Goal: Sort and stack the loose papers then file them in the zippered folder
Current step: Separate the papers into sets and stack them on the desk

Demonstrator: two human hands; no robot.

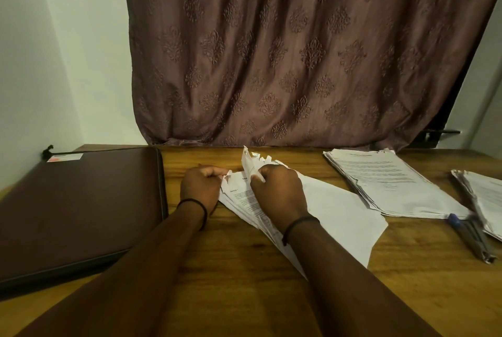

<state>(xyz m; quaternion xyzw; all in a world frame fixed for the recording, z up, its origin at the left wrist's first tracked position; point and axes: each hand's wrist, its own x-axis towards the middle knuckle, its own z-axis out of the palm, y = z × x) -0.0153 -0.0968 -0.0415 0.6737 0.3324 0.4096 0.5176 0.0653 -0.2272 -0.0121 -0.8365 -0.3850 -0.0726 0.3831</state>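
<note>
While the papers [339,214] are lying mid-table [244,268], the left hand [201,187] is pinching their ragged top corner and the right hand [277,190] is curling round the raised torn edges beside it. The folder [81,209] is lying closed just left of the left hand. To the right, a stack [388,182] and an end stack [486,201] are sitting with pens [470,233] between them.

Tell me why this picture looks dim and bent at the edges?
Head view: dim, warm light; the wide lens bows the curtain and table; the pen at right is blurred; small print on the papers held by the left hand and right hand is too soft to read.
</note>
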